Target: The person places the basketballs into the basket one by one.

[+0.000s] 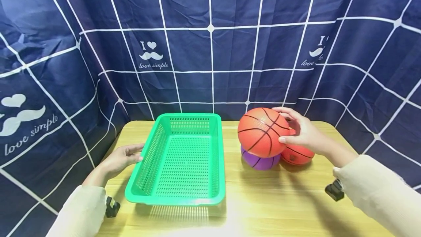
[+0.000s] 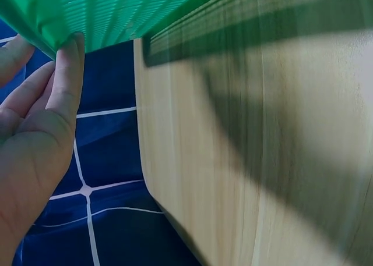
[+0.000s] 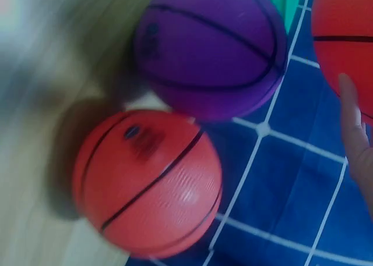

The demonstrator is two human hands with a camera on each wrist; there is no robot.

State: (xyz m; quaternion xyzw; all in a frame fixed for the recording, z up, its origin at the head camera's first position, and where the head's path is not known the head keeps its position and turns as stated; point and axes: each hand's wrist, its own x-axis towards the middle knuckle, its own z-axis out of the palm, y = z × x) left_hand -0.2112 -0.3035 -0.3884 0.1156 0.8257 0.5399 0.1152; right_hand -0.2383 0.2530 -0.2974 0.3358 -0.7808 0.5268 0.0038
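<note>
1 orange ball [image 1: 261, 131] gripped, right fingers [image 1: 285, 139] spread

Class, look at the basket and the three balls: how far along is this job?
Done: nothing; the green basket holds no balls. In hand: the right hand grips an orange ball lifted above the table, while the left hand touches the basket's side. Left: the purple ball and another orange ball on the table.
</note>
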